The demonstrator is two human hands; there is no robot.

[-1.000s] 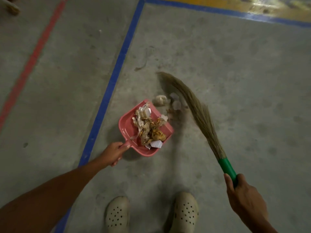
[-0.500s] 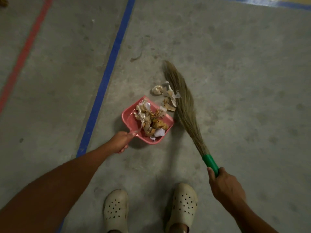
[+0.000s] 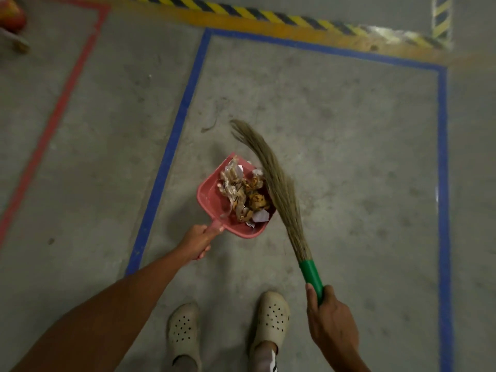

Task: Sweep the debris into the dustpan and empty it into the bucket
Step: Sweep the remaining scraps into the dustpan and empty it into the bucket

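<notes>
Debris (image 3: 245, 196) lies heaped in the pink dustpan (image 3: 208, 196) at the centre of the frame: crumpled paper, wrappers and brownish scraps. I judge it all very light and loose, so it should spill or blow out if I tip or jerk the pan. I would not take hold of the scraps at all. The place to hold is the pan's handle, which my left hand (image 3: 197, 238) grips just below and left of the pan, fingers curled round it. The pan looks like thin, stiff plastic, easy for one hand, and best carried level with its open lip a little raised. My right hand (image 3: 331, 315), at lower right, is wrapped round the green handle (image 3: 311, 275) of the broom (image 3: 279, 189). Its soft grass bristles lie across the pan's right edge, against the heap.

Underfoot is a grey concrete floor (image 3: 349, 157), flat and scuffed. A blue tape line (image 3: 171, 146) boxes in the patch where the pan is, with a red line (image 3: 53, 122) further left and a yellow-black hazard stripe (image 3: 241, 12) along the top. A reddish object (image 3: 10, 12) in the upper left corner is too blurred to name. No bucket shows.
</notes>
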